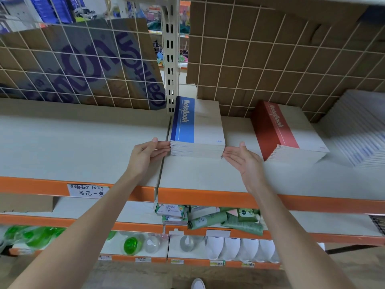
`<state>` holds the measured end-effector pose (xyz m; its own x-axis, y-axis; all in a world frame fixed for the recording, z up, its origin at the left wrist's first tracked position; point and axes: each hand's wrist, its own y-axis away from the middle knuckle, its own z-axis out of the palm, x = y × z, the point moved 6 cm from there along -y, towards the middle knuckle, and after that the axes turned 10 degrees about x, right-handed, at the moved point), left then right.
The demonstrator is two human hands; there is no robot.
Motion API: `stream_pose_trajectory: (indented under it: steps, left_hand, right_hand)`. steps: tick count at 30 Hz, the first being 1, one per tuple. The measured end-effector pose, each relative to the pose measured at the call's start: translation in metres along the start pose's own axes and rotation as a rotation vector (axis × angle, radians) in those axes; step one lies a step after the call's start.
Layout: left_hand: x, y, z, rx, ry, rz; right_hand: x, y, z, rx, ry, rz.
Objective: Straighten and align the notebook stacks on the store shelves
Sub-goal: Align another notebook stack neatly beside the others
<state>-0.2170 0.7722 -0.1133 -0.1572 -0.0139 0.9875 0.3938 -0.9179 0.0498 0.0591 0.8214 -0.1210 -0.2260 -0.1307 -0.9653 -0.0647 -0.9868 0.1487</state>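
A stack of blue-and-white notebooks (198, 130) lies on the white shelf (83, 147), near its middle. My left hand (149, 156) touches the stack's front left corner, fingers curled against the page edges. My right hand (242, 158) is flat and open-palmed at the stack's front right corner, fingertips touching or nearly touching it. To the right lies a stack of red-and-white notebooks (287, 132), turned slightly askew. A third, taller stack of white notebooks (362, 128) sits at the far right edge.
A wire grid (83, 65) backed with cardboard closes the shelf's rear, with a slotted upright post (170, 59) behind the blue stack. An orange shelf edge (208, 198) runs along the front. Lower shelves hold green packets (227, 222), bottles and white items.
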Motion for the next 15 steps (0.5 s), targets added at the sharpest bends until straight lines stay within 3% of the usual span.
stream_pose_trajectory:
  steps: [9,15]
  left_hand:
    - [0.001,0.002,0.002,0.008,-0.008,-0.004]
    - [0.01,0.005,-0.002,0.09,-0.123,0.14]
  right_hand:
    - [-0.002,0.004,0.001,-0.031,-0.015,0.033]
    - [-0.008,0.008,0.002,0.02,-0.025,-0.086]
